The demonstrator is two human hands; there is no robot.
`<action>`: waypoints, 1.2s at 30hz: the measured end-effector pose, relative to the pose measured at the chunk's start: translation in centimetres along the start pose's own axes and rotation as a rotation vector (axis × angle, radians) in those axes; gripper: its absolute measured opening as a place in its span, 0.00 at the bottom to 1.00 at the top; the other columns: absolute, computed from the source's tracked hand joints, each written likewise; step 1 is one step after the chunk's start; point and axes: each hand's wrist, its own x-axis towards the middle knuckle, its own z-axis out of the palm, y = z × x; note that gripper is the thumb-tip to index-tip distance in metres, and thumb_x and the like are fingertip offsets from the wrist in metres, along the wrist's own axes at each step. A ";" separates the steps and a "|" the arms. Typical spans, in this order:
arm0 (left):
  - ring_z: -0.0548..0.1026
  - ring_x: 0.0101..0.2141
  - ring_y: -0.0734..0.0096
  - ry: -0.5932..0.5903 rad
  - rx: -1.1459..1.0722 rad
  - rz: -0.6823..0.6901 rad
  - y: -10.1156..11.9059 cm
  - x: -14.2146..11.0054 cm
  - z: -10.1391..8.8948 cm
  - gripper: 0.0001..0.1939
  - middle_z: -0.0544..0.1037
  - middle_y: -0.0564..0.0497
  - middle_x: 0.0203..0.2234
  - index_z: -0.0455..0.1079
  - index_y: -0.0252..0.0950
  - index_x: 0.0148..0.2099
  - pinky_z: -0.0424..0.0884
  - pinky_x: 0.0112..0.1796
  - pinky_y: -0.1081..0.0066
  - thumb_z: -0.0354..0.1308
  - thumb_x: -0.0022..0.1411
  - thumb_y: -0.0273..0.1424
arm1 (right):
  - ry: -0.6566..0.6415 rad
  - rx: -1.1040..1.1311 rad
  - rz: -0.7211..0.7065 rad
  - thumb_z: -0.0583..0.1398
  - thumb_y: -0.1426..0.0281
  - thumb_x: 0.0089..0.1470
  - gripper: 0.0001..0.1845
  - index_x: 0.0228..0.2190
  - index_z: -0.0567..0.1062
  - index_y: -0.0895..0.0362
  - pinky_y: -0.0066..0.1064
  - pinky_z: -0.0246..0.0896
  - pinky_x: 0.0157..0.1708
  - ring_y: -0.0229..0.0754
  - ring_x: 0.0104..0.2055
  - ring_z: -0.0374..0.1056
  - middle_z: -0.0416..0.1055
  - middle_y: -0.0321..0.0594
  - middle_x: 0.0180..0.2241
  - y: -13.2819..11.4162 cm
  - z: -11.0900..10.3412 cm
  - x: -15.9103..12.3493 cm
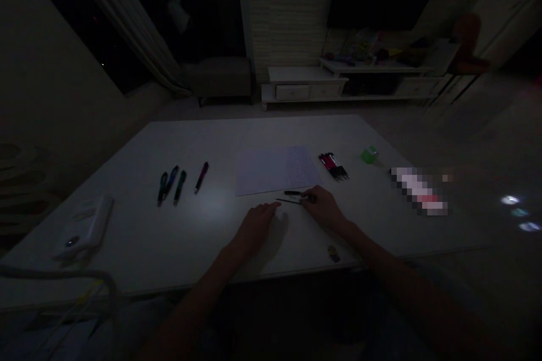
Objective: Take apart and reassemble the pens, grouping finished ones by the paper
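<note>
The room is dim, so fine detail is hard to see. My left hand (pixel 257 225) rests on the white table (pixel 203 248) with its index finger stretched out. That fingertip is by the left end of a thin dark pen refill (pixel 288 201). Closed fingers of my right hand (pixel 324 208) are at the refill's other end, with a dark bit partly hidden among them. Just above the refill lies a short black pen barrel (pixel 292 193), close to my right fingertips. A sheet of paper (pixel 262 172), with handwriting on its right part, lies beyond my hands.
Several red and black pens (pixel 333 167) lie right of the paper, near a green jar (pixel 369 154). More pens (pixel 180 187) lie at left. A white device (pixel 87 224) sits at the left edge; a small figure-like item (pixel 333 254) lies near the front edge.
</note>
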 end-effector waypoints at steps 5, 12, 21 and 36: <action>0.68 0.41 0.66 0.101 -0.067 -0.003 0.3 0.8 0.8 0.10 0.72 0.47 0.39 0.65 0.35 0.44 0.64 0.43 0.65 0.47 0.62 0.25 | 0.095 0.002 0.009 0.57 0.66 0.49 0.08 0.27 0.74 0.58 0.30 0.59 0.33 0.37 0.29 0.64 0.69 0.38 0.26 0.2 -0.9 0.5; 0.67 0.44 0.66 0.173 -0.097 0.031 -0.2 1.3 1.1 0.12 0.71 0.46 0.42 0.67 0.36 0.46 0.64 0.47 0.63 0.50 0.60 0.26 | 0.087 -0.039 0.041 0.56 0.69 0.49 0.08 0.27 0.74 0.58 0.30 0.59 0.34 0.37 0.29 0.65 0.70 0.39 0.28 1.1 -2.0 0.7; 0.73 0.32 0.67 0.219 0.066 -0.377 -7.2 -2.2 -5.8 0.06 0.76 0.50 0.31 0.68 0.36 0.33 0.66 0.36 0.69 0.51 0.56 0.30 | -0.142 -0.345 0.258 0.57 0.74 0.46 0.07 0.29 0.74 0.59 0.27 0.58 0.34 0.40 0.33 0.68 0.73 0.44 0.32 6.0 -6.7 0.5; 0.68 0.42 0.64 0.176 0.073 -0.127 -3.1 -0.8 -2.6 0.10 0.72 0.48 0.38 0.70 0.38 0.43 0.64 0.44 0.66 0.54 0.57 0.29 | -0.136 -0.028 -0.087 0.58 0.70 0.50 0.07 0.32 0.76 0.56 0.29 0.60 0.35 0.37 0.33 0.66 0.70 0.40 0.32 0.4 -1.8 -0.8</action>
